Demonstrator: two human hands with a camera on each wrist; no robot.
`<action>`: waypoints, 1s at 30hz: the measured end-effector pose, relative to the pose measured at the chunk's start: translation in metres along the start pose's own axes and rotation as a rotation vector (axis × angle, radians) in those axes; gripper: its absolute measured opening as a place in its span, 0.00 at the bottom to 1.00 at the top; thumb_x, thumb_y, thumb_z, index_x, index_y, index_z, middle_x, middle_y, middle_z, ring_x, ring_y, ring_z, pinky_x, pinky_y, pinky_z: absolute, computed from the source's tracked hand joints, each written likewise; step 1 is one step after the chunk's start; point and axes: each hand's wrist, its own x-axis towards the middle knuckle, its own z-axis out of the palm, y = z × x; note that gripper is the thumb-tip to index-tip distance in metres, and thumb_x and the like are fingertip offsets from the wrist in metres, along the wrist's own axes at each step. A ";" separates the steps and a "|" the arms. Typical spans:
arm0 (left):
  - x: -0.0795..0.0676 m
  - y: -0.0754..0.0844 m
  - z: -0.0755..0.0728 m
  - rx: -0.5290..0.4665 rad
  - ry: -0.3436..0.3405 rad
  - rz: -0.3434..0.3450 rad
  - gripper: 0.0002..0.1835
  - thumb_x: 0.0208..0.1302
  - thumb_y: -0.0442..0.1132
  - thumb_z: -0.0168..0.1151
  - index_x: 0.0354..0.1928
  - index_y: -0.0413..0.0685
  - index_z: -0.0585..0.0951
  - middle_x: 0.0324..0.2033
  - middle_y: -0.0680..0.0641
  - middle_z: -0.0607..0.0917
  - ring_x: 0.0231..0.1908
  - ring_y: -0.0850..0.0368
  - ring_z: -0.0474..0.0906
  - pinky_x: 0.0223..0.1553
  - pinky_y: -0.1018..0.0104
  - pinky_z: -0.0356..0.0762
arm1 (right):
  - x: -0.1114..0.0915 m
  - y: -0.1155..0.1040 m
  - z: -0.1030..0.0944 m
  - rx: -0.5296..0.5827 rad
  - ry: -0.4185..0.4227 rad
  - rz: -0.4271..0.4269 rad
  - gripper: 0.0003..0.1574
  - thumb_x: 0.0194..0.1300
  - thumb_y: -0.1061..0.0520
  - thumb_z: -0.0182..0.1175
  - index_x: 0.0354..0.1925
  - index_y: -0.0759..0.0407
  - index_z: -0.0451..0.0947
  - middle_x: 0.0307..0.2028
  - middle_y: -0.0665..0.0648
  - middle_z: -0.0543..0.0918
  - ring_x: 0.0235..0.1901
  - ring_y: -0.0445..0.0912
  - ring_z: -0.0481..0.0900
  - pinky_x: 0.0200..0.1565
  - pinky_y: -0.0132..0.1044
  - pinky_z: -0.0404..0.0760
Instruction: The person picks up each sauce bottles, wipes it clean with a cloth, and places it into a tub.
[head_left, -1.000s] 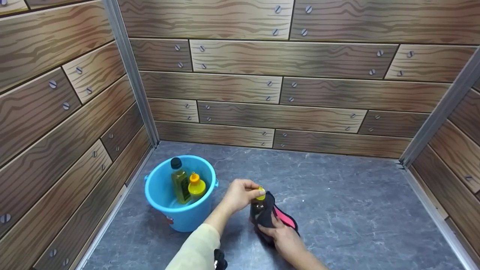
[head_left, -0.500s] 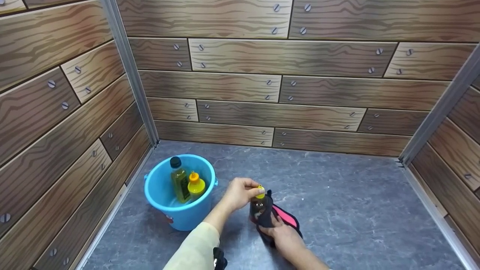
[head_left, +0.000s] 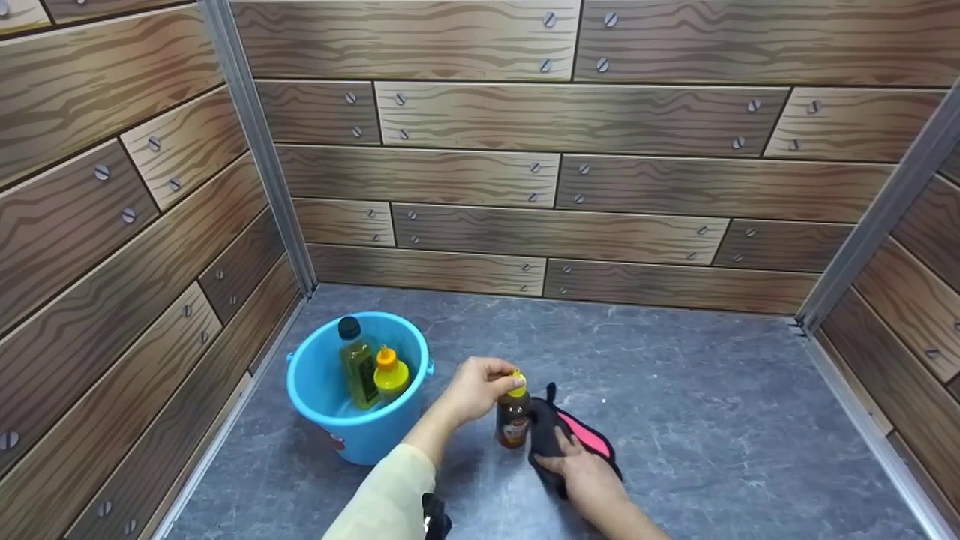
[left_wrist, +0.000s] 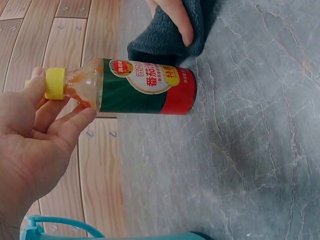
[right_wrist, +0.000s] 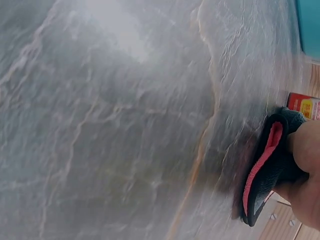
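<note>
A ketchup bottle with a yellow cap stands upright on the floor. My left hand pinches that cap between thumb and fingers. In the left wrist view the label shows green and red, with sauce smears inside the clear neck. Just right of the bottle, my right hand holds a folded cleaning cloth, dark grey with black edging and a pink underside. Its fingers lie over the dark side. From the right wrist, the cloth is bunched in the hand, close to the floor.
To the left stands a blue bucket holding an oil bottle with a black cap and a yellow squeeze bottle with an orange top. Wood-patterned walls enclose the grey marbled floor at the back and both sides.
The cloth, which earlier wrapped the side of the bottle, has come away to the right with my right hand, uncovering the bottle. My left hand keeps its pinch on the cap.
</note>
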 end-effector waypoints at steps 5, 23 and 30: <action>0.002 0.001 -0.001 0.064 -0.016 0.009 0.11 0.76 0.37 0.67 0.52 0.38 0.89 0.43 0.46 0.91 0.42 0.57 0.86 0.46 0.60 0.86 | -0.006 0.010 -0.001 0.012 0.052 0.024 0.40 0.48 0.74 0.74 0.57 0.43 0.90 0.70 0.73 0.74 0.65 0.72 0.75 0.57 0.62 0.82; -0.002 0.009 0.000 0.106 -0.075 -0.007 0.15 0.81 0.39 0.61 0.62 0.44 0.85 0.53 0.45 0.88 0.53 0.51 0.85 0.54 0.53 0.83 | -0.017 0.036 -0.008 0.031 0.080 0.143 0.37 0.56 0.75 0.69 0.57 0.43 0.90 0.70 0.73 0.74 0.65 0.69 0.77 0.60 0.62 0.80; -0.006 0.010 0.007 0.027 0.120 -0.057 0.15 0.70 0.43 0.75 0.54 0.44 0.89 0.51 0.45 0.90 0.57 0.43 0.84 0.57 0.49 0.83 | -0.019 0.037 -0.008 0.016 0.114 0.119 0.37 0.53 0.76 0.70 0.55 0.44 0.91 0.69 0.74 0.75 0.63 0.70 0.78 0.58 0.62 0.81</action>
